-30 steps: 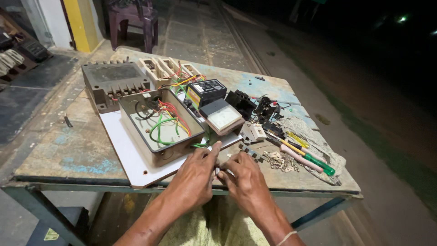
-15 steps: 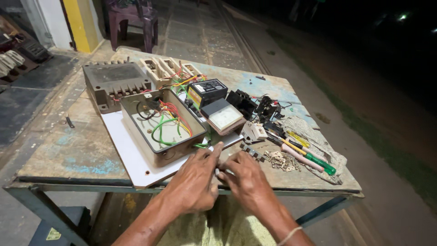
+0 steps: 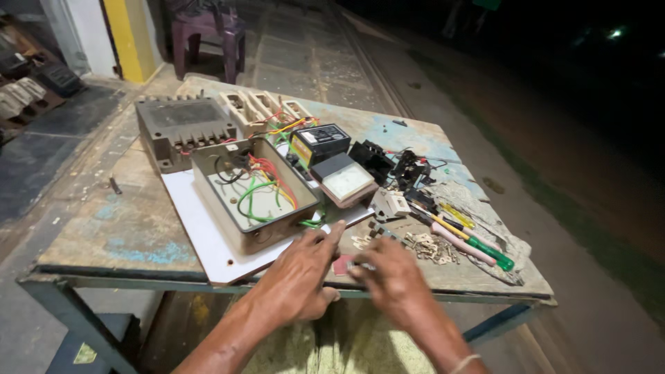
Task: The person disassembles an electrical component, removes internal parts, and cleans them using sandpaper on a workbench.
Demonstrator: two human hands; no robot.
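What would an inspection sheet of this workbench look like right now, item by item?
Surface: worn table with flaking blue paint; a white board lies on it.
Job's things: open metal box with red, green and black wires inside; a small red part lies between the hands.
Clutter: grey casing, black module, screwdrivers, small loose metal parts.
Hands: left hand and right hand low at the near edge, fingers together over small parts; grip unclear.
Cables: loose coloured wires behind the box.
Surroundings: plastic stool, yellow pillar, dark ground beyond.
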